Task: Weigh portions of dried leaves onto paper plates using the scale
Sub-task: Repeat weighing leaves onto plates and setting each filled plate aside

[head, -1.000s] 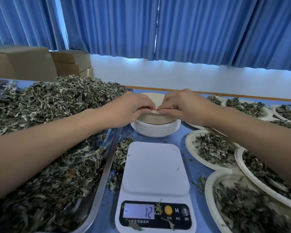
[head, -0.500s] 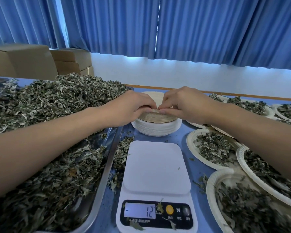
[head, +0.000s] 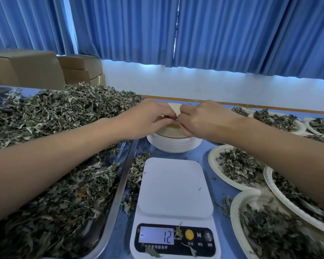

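While the left hand [head: 148, 118] and the right hand [head: 200, 118] both pinch the top plate [head: 173, 109] of the stack [head: 174, 144], the step in hand is separating one plate. The next move likely calls for lifting that plate alone and setting it on the scale [head: 174, 189], which sits nearer the person than the grip with a bare platform and a display reading minus 12. Count: one stack, one scale, one tray [head: 120, 186] of dried leaves [head: 64, 113] left of the grip, at least five filled plates [head: 213, 156] right of it.
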`<state>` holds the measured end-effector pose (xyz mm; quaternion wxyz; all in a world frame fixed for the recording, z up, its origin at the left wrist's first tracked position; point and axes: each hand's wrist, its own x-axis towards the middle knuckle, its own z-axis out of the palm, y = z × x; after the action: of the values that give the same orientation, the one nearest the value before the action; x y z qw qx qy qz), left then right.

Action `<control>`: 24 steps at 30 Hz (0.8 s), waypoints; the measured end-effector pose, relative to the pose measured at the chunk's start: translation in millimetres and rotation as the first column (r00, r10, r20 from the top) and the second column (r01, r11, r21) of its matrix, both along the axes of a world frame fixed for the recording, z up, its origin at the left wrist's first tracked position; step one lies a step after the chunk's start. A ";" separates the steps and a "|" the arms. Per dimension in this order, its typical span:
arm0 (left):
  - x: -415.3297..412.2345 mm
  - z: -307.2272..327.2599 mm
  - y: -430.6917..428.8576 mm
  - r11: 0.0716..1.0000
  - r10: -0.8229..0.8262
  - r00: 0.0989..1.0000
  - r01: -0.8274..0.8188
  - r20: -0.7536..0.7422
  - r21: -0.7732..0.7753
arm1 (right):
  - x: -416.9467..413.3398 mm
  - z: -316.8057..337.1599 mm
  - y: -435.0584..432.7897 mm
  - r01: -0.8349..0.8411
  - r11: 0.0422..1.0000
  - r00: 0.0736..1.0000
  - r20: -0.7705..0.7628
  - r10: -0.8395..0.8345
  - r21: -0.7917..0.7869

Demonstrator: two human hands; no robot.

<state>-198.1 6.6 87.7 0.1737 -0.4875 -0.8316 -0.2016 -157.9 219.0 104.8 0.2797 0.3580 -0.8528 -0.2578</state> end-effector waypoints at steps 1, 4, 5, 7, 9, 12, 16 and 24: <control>0.4 1.1 0.5 1.000 -0.001 1.000 0.001 -0.009 -0.003 | -0.2 -0.2 -1.3 0.004 1.000 1.000 0.011 -0.004 -0.018; 1.6 4.3 0.4 0.999 -0.001 1.000 0.000 -0.013 -0.041 | -2.0 -4.2 -1.7 0.022 0.999 1.000 -0.005 -0.022 -0.032; 2.1 5.2 -0.4 0.998 0.010 1.000 -0.011 -0.015 -0.068 | -1.9 -5.1 -1.2 0.044 0.998 0.999 -0.027 -0.045 -0.041; 4.0 6.7 -2.3 0.992 0.048 0.998 -0.053 -0.043 -0.113 | 2.0 -3.9 -1.5 0.075 0.994 0.994 -0.070 -0.081 -0.082; 8.1 8.7 -4.2 0.992 0.087 0.992 -0.094 -0.092 -0.079 | 11.3 0.6 -4.6 0.056 0.990 0.992 -0.109 -0.070 -0.129; 22.1 8.9 -10.9 0.997 0.072 0.983 -0.073 -0.171 0.004 | 36.1 5.9 -11.7 0.054 0.985 0.990 -0.118 -0.074 -0.165; 58.0 -2.9 -33.4 0.999 -0.030 0.978 0.022 -0.204 -0.043 | 91.5 -5.1 -17.2 -0.011 0.975 1.000 0.000 0.011 -0.222; 114.6 -29.9 -73.9 0.998 -0.067 0.998 0.067 0.016 -0.001 | 161.6 -53.3 -15.5 -0.004 0.940 0.969 0.232 0.089 -0.342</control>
<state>-83.5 -67.3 57.8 0.1596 -0.5136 -0.8163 -0.2105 3.7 203.6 51.5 0.2359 0.3539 -0.9034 -0.0545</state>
